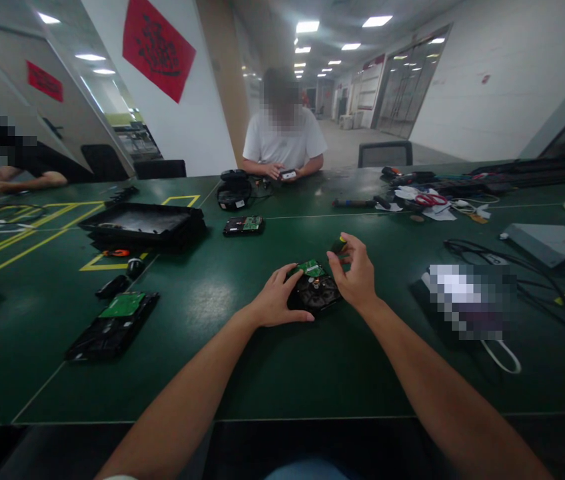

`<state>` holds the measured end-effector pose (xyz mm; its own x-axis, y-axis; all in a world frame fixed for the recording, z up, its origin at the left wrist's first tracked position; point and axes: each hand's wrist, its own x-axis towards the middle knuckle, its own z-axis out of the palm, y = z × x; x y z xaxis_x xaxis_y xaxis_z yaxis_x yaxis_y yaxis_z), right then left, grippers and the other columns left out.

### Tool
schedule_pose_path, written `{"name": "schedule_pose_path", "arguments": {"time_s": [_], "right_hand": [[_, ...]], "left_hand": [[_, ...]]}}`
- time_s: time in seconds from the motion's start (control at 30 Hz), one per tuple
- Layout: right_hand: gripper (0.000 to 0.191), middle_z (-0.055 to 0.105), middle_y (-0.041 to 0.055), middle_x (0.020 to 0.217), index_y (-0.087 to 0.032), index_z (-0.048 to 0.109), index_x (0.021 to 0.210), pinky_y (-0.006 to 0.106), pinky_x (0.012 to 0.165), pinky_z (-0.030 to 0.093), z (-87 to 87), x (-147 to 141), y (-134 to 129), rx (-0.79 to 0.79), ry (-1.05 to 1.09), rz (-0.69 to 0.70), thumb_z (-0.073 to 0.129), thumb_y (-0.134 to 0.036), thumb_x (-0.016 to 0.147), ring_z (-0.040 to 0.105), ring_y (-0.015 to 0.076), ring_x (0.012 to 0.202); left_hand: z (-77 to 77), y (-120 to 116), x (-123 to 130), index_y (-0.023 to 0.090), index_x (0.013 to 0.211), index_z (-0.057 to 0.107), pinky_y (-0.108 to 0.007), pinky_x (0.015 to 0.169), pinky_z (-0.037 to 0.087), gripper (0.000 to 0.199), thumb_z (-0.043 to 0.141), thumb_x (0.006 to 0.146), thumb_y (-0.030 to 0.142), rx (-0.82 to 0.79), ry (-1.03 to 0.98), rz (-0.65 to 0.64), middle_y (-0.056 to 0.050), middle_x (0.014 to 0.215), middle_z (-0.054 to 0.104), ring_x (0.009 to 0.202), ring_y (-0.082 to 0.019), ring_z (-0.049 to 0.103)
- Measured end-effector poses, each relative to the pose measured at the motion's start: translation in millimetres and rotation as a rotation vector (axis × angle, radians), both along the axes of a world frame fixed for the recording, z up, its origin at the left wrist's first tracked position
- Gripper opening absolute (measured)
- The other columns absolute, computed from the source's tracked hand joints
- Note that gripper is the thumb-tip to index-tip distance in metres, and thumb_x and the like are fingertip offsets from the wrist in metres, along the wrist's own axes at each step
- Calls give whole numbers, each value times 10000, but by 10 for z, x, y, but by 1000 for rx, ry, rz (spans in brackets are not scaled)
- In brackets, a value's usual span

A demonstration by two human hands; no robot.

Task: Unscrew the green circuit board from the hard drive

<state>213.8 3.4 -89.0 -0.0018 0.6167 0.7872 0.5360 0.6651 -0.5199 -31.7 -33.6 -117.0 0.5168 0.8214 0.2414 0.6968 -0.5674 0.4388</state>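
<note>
A black hard drive [318, 293] with a green circuit board facing up lies on the green table in front of me. My left hand [281, 297] grips it from the left, thumb along the near edge and fingers at the far side. Above the drive's right side, my right hand [355, 270] pinches the dark, yellow-topped handle of a screwdriver [339, 245]. The screwdriver's shaft and tip cannot be made out. A second hard drive [112, 323] rests board-up to the left, and another hard drive [243, 225] lies farther back.
Stacked black trays [147, 223] stand at the back left. On the right are a pixelated object with a white strap [505, 357], black cables [537, 287] and a grey metal box [552, 243]. Across the table [242, 373] sits a person in a white shirt [285, 140].
</note>
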Motion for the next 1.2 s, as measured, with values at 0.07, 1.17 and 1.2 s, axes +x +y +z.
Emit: {"name": "schedule_pose_path", "arguments": {"time_s": [0.07, 1.17, 1.2], "right_hand": [[549, 649, 130, 1375, -296, 450, 1500, 434, 777, 684, 4, -2, -9, -4, -11, 6, 635, -415, 996, 731, 262, 1014], [548, 655, 136, 1313, -281, 434, 1531, 458, 814, 685, -15, 25, 17, -11, 5, -6, 593, -395, 1019, 721, 266, 1029], [544, 650, 133, 1312, -286, 453, 1518, 456, 802, 686, -11, 24, 14, 0, -8, -18, 610, -397, 1009, 717, 265, 1018]], "left_hand": [[2, 2, 0, 230, 1668, 302, -620, 1274, 277, 1224, 746, 715, 857, 0, -1, -2, -190, 1707, 241, 1576, -435, 242], [-17, 14, -8, 243, 1676, 288, -625, 1271, 283, 1239, 754, 705, 855, -16, -7, -1, -181, 1709, 237, 1577, -439, 237], [-15, 12, -7, 245, 1678, 284, -625, 1270, 284, 1242, 751, 705, 858, -21, -6, 0, -180, 1709, 236, 1579, -438, 234]]}}
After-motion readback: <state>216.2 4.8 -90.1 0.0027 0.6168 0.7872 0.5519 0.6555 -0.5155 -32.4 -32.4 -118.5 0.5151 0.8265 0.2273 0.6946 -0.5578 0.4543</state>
